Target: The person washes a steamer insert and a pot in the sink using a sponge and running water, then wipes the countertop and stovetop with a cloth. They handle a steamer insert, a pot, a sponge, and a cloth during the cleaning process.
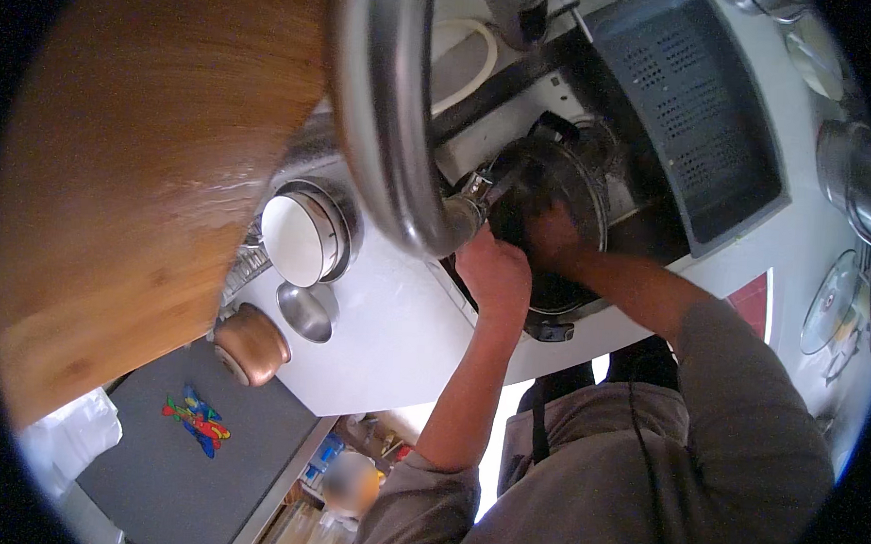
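A large dark round pot [517, 159] with black side handles sits in the sink [477, 146], under a curved metal faucet [387, 124]. My left hand [495, 271] is bent at the pot's left edge, close below the faucet's spout. The faucet and the hand's own back hide its fingertips, so its hold is unclear. Over the dark inside of the pot, my right hand [554, 230] is blurred and shadowed. Whether anything lies in its fingers cannot be seen.
A grey perforated drain tray [694, 115] lies right of the pot. On the left counter stand white-lined nested bowls [298, 237], a small metal bowl [306, 312] and a copper-coloured pot [254, 346]. A wooden cabinet [149, 150] juts in at upper left. Glass lids [830, 302] line the right.
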`<action>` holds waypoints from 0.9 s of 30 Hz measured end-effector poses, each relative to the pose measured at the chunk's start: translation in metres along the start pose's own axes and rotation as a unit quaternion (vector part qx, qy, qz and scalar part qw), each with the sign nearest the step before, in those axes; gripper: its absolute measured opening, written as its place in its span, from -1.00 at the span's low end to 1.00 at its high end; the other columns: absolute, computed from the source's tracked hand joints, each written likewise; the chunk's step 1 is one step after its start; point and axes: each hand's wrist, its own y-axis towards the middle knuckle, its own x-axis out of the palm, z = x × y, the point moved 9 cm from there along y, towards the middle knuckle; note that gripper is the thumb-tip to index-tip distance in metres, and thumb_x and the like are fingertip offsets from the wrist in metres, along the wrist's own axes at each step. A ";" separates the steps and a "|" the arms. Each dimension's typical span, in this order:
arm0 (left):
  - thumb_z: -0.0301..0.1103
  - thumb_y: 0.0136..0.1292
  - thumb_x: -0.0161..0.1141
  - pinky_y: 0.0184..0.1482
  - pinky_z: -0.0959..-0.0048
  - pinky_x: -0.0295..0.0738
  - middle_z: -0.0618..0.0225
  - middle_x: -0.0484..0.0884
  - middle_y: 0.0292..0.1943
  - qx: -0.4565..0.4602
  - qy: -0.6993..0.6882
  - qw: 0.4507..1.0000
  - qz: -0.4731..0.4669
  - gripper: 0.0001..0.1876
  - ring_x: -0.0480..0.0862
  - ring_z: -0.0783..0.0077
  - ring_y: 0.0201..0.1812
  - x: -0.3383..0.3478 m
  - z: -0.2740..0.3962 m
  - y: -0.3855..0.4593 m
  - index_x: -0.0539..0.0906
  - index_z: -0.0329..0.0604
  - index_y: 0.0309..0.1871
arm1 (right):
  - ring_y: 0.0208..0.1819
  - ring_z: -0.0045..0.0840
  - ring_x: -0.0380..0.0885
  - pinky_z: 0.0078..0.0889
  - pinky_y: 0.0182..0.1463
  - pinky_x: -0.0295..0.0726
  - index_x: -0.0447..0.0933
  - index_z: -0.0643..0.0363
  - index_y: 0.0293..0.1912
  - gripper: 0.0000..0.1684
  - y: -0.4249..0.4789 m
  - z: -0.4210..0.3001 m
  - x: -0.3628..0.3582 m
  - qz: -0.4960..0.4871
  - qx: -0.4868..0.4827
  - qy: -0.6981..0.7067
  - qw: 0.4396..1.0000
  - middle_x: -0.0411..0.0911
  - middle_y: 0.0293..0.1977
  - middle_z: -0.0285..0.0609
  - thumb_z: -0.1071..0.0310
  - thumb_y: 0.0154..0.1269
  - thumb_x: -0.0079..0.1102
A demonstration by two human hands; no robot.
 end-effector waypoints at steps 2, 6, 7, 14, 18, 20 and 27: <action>-0.70 0.09 0.01 0.28 0.08 0.49 -0.05 0.64 0.18 -0.004 -0.008 1.000 0.009 -0.39 0.60 -0.20 0.22 0.003 -0.006 0.001 0.55 -0.19 0.28 | 0.32 -0.09 0.46 -0.04 0.47 0.26 0.49 0.21 0.31 -0.46 -0.031 -0.017 -0.012 -0.176 0.057 0.121 0.975 0.53 0.25 0.10 0.15 0.45 0.09; -0.68 0.09 0.07 0.14 0.07 0.59 -0.03 0.73 0.04 0.015 0.016 1.000 0.016 -0.45 0.70 -0.20 0.07 0.007 -0.013 0.009 0.62 -0.18 0.21 | 0.22 -0.06 0.55 -0.04 0.41 0.34 0.56 0.20 0.25 -0.44 -0.063 -0.015 0.032 -0.255 0.055 0.267 0.928 0.59 0.20 0.10 0.10 0.39 0.18; -0.67 0.09 0.09 0.10 0.07 0.61 -0.03 0.75 0.00 0.002 0.025 0.999 -0.029 -0.47 0.72 -0.20 0.04 0.016 -0.018 0.018 0.63 -0.18 0.20 | 0.18 -0.05 0.58 -0.04 0.39 0.37 0.58 0.20 0.23 -0.45 -0.069 -0.016 0.053 -0.254 0.048 0.304 0.917 0.61 0.17 0.10 0.09 0.37 0.21; -0.52 0.09 0.34 0.03 0.11 0.65 -0.02 0.78 -0.08 0.073 0.012 0.997 -0.010 -0.54 0.76 -0.15 -0.04 0.045 -0.088 0.027 0.67 -0.20 0.13 | 0.09 0.01 0.64 -0.06 0.27 0.49 0.61 0.20 0.19 -0.44 -0.077 0.013 -0.040 -0.265 -0.057 -0.088 0.959 0.68 0.08 0.06 0.08 0.31 0.24; -0.41 0.09 0.41 0.16 0.10 0.60 0.00 0.76 0.02 0.133 -0.003 0.990 -0.045 -0.53 0.72 -0.12 0.07 0.049 -0.070 0.044 0.69 -0.21 0.13 | -0.05 0.06 0.65 0.09 0.16 0.56 0.62 0.17 0.12 -0.54 -0.075 -0.060 -0.050 -0.129 -0.023 0.509 0.851 0.69 -0.05 0.12 0.11 0.36 0.17; -0.40 0.15 0.37 0.27 0.10 0.53 0.02 0.71 0.15 0.074 -0.024 0.988 -0.132 -0.46 0.66 -0.10 0.19 0.063 -0.089 0.050 0.61 -0.16 0.26 | -0.14 0.10 0.67 0.18 0.06 0.64 0.64 0.21 0.06 -0.58 -0.090 -0.067 -0.067 -0.101 -0.042 0.514 0.850 0.69 -0.15 0.15 0.16 0.35 0.14; -0.23 0.15 0.46 0.28 0.09 0.54 -0.09 0.60 0.24 -0.020 -0.092 0.977 -0.193 -0.19 0.60 -0.16 0.26 0.097 -0.106 0.087 0.36 -0.12 0.46 | -0.34 -0.07 0.73 0.14 -0.18 0.72 0.75 0.19 -0.35 -0.78 -0.074 0.047 -0.083 0.012 0.007 0.050 0.999 0.71 -0.41 0.07 0.30 0.20 0.20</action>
